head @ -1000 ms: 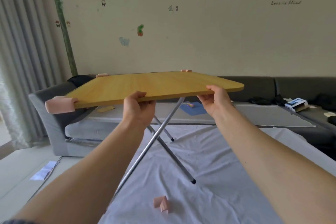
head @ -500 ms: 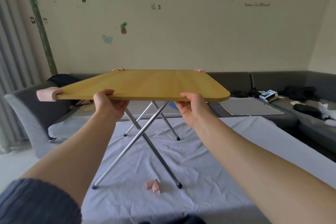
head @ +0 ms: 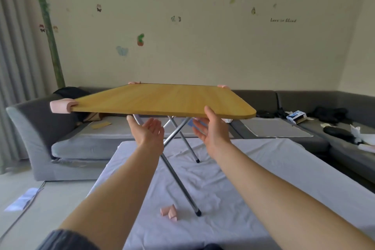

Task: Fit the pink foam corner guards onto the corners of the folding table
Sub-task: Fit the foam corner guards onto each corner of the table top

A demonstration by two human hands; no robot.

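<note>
The folding table (head: 162, 98) has a yellow wooden top and crossed metal legs, and it stands on a white sheet. Pink foam guards sit on its near left corner (head: 60, 106), far left corner (head: 134, 83) and far right corner (head: 222, 86). The near right corner (head: 250, 113) is bare wood. A loose pink guard (head: 170, 211) lies on the sheet by a table foot. My left hand (head: 149, 131) is open just below the near edge, palm up. My right hand (head: 212, 128) is open too, its thumb against the table's near edge.
The white sheet (head: 233, 178) covers a low surface in front of me. A grey L-shaped sofa (head: 304, 107) runs behind and to the right, strewn with a small box (head: 296, 116) and dark items. A cable and paper (head: 22, 201) lie on the floor at left.
Both hands have let go of the table's near edge and now spread open beneath it. The view has shifted slightly, and the table stands on the sheet.
</note>
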